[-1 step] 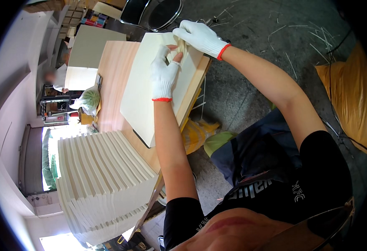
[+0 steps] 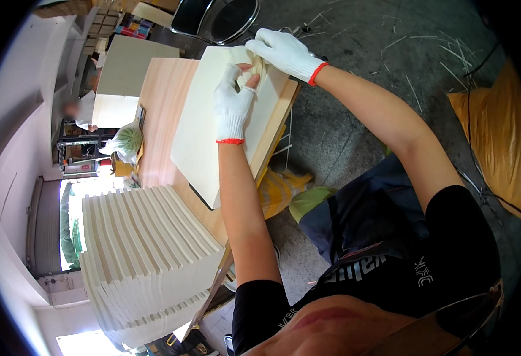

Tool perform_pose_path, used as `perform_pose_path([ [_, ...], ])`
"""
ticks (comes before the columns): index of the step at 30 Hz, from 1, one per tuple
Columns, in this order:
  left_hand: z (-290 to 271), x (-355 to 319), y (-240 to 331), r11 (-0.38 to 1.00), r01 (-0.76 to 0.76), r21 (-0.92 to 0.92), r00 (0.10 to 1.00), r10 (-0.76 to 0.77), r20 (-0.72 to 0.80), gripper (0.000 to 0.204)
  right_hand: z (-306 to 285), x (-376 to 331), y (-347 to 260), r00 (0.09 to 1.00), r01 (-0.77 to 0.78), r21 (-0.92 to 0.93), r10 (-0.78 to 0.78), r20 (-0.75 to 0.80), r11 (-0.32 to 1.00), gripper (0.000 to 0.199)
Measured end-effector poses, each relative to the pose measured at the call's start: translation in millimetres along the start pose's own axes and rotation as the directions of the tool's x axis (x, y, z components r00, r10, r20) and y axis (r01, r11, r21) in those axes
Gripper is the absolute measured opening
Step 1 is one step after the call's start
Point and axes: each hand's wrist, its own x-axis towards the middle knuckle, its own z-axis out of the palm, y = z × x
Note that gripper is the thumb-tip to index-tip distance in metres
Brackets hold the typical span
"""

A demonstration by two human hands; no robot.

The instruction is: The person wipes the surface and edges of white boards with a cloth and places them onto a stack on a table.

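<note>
A large off-white panel (image 2: 204, 127) lies on the wooden table in front of me. At its far right edge runs a narrow cream strip (image 2: 258, 66), bunched between my hands. My left hand (image 2: 233, 101), in a white glove with red cuff and bare thumb and fingertip, rests over the panel with thumb and finger closing on the strip. My right hand (image 2: 283, 53), also gloved, is curled on the strip's far end. The fingers of the right hand partly hide that end.
A tall stack of off-white panels (image 2: 147, 237) stands at the table's left end. A bagged green round thing (image 2: 128, 142) sits on the table's far side. Beyond is a black chair (image 2: 230, 21); thin offcuts (image 2: 415, 89) litter the floor. A person (image 2: 85, 110) stands in the background.
</note>
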Motion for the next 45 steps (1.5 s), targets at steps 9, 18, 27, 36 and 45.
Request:
perform_pose_path([
  [9,-2,-4,17,0.998,0.039,0.044,0.999,-0.038,-0.017,0.032,-4,0,-2,1.0,0.006,-0.005,-0.006,0.007,1.0,0.049],
  [18,2,-2,3,0.993,-0.042,-0.113,0.999,0.041,-0.008,0.042,-5,-1,-3,0.999,0.013,0.0,-0.013,0.04,1.0,0.063],
  [27,-2,-7,6,0.997,-0.063,0.04,0.997,0.064,-0.042,0.04,-18,-5,-13,0.996,0.018,-0.23,0.004,0.093,0.973,0.063],
  [36,-5,-7,12,0.998,-0.029,-0.058,0.999,0.027,-0.04,0.026,-37,13,-3,0.807,0.582,-0.589,-0.487,0.334,0.561,0.039],
  [45,-6,-7,11,0.993,-0.064,-0.096,0.997,0.061,-0.036,0.026,-10,6,-4,0.98,0.113,-0.151,-0.086,0.178,0.982,0.044],
])
